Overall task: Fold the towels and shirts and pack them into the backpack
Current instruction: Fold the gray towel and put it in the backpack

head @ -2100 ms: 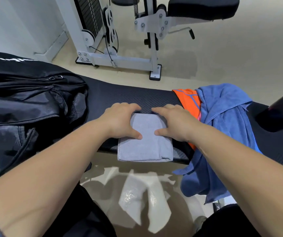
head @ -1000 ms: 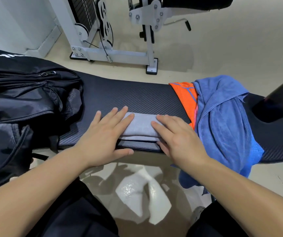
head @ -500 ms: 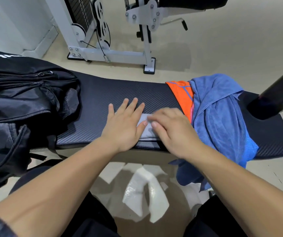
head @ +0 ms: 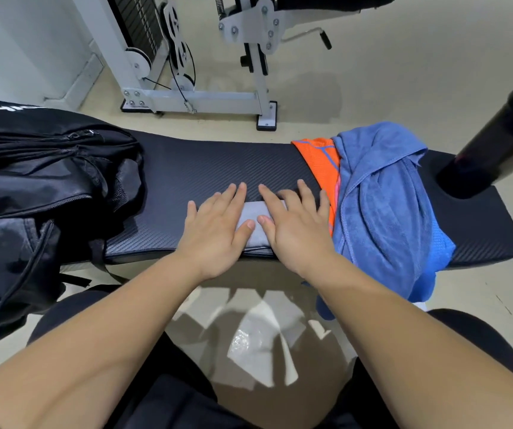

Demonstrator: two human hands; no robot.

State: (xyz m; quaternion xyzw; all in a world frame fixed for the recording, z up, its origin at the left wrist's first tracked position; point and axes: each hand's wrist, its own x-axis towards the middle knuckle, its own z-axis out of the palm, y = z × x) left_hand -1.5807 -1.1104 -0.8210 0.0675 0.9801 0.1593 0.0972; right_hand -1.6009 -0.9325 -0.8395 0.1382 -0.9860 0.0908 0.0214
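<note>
The fingers (head: pixel 235 195) of the left hand (head: pixel 215 233) and of the right hand (head: pixel 295 233) lie straight and slightly spread, pressing flat on a small folded grey cloth towel (head: pixel 253 212). Only a strip of it shows between the two hands, at the near edge of the black padded tabletop (head: pixel 212 162). This towel looks folded but is not yet packed. Just right of the right fingers, an orange mesh shirt (head: pixel 320 153) and a crumpled blue terry towel (head: pixel 382 205) lie heaped together, unfolded. Well left of the left fingers sits the black fabric backpack (head: pixel 32 187). Most of the task seems left.
</note>
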